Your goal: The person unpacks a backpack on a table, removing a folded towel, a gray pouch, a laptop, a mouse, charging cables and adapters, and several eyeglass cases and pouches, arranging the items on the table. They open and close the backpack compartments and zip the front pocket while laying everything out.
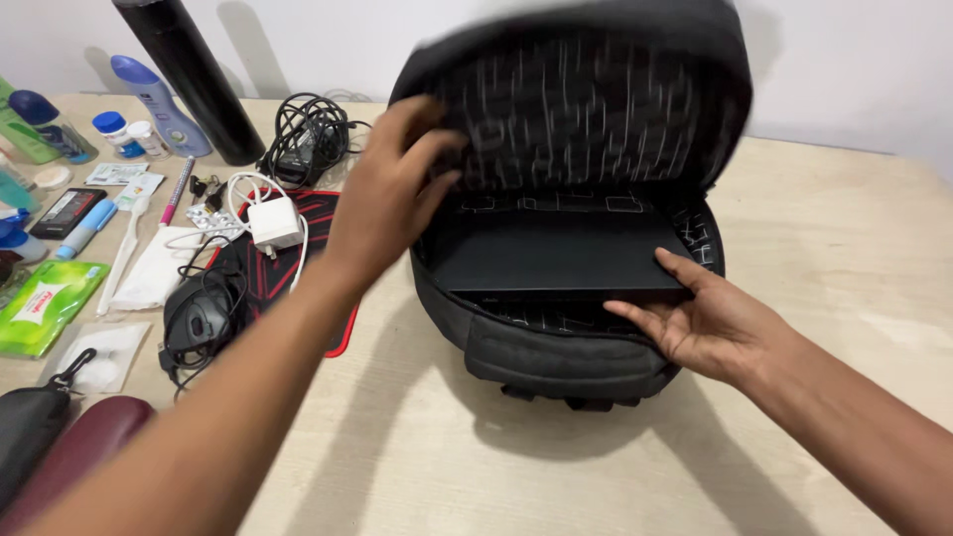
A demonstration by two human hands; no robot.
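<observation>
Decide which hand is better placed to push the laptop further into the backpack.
Probably the right hand: its fingers already lie along the laptop's near edge. The left hand holds the backpack's flap open.

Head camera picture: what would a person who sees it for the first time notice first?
First comes the open black backpack in the middle of the wooden table, with a flat black laptop lying inside it. The left hand holds back the patterned flap, and the right hand touches the laptop's near edge. To the left lie many small things, among them a white charger and a black mouse.
</observation>
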